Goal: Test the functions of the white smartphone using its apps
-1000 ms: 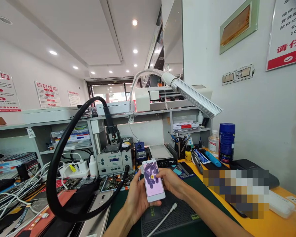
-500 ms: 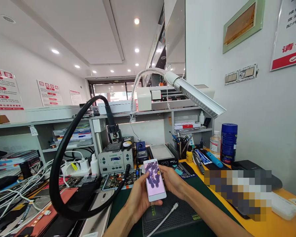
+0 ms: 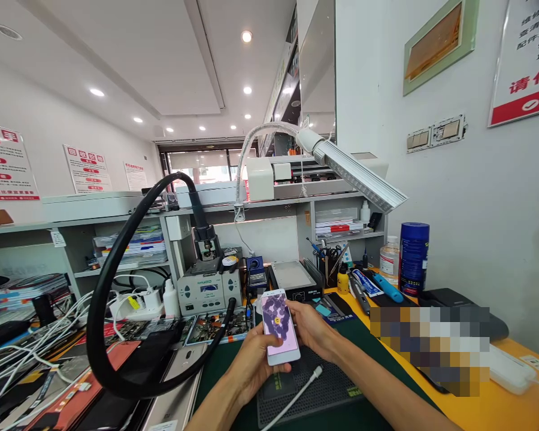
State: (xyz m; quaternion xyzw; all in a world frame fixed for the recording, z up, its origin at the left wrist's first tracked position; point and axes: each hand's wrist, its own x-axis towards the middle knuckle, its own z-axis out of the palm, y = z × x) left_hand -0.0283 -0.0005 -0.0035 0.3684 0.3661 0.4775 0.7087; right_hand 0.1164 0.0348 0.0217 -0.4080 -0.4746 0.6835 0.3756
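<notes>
A white smartphone (image 3: 278, 317) is held upright, screen towards me, above the work mat. Its lit screen shows dark purple patches on pale pink with a small yellow round mark. My left hand (image 3: 250, 360) is closed around the phone's lower left, its thumb lying on the lower part of the screen and fingertips showing under the bottom edge. Along the right edge, my right hand (image 3: 313, 328) grips the phone too; several of its fingers are hidden behind it. Below lie a dark perforated mat (image 3: 305, 392) and a white cable (image 3: 291, 400) with its plug end near the phone.
A thick black hose (image 3: 99, 299) loops at the left from a hot air station (image 3: 209, 291). Phones and white cables (image 3: 31, 353) crowd the left bench. Yellow and blue bottles, including a large blue can (image 3: 414, 258), stand at right. A lamp (image 3: 359, 173) hangs above.
My left thumb has slid from the screen's upper left down to its lower middle. The purple pattern differs, and the yellow mark has moved from the right edge to mid-screen.
</notes>
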